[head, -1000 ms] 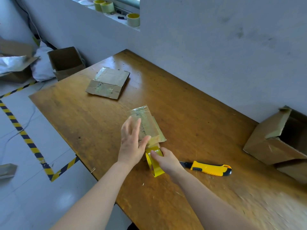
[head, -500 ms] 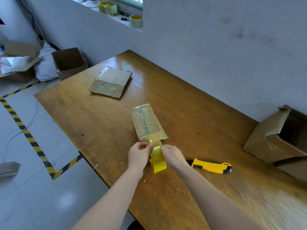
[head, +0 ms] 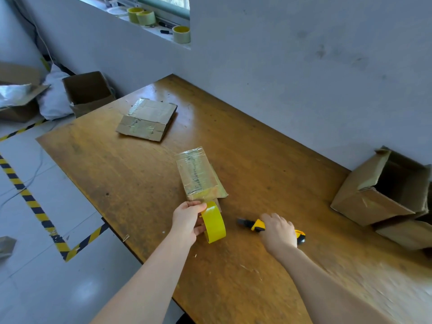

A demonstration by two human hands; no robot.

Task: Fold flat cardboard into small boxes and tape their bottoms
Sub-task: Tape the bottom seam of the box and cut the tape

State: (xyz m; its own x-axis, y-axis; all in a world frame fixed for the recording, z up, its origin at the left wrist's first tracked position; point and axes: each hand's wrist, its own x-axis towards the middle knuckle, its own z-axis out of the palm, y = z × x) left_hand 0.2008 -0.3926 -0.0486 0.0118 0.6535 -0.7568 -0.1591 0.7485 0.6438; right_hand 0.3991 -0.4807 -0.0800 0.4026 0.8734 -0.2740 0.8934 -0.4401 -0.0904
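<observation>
A small cardboard box (head: 198,176) stands on the wooden table (head: 257,160), its upturned face covered with shiny clear tape. A strip of tape runs from its near edge to a yellow tape roll (head: 214,222), which my left hand (head: 189,219) grips just below the box. To the right, my right hand (head: 278,232) closes over a yellow and black utility knife (head: 256,225) lying on the table; only the knife's two ends show. A flat taped piece of cardboard (head: 147,119) lies further back on the table.
Open cardboard boxes (head: 383,190) sit at the table's right edge by the wall. On the floor to the left stand more boxes (head: 87,92) and a white bag. Several tape rolls (head: 181,33) rest on the window sill. Black and yellow tape marks the floor.
My right hand left the tape roll and moved right onto the utility knife. My left hand shifted from the box's tape end to holding the roll.
</observation>
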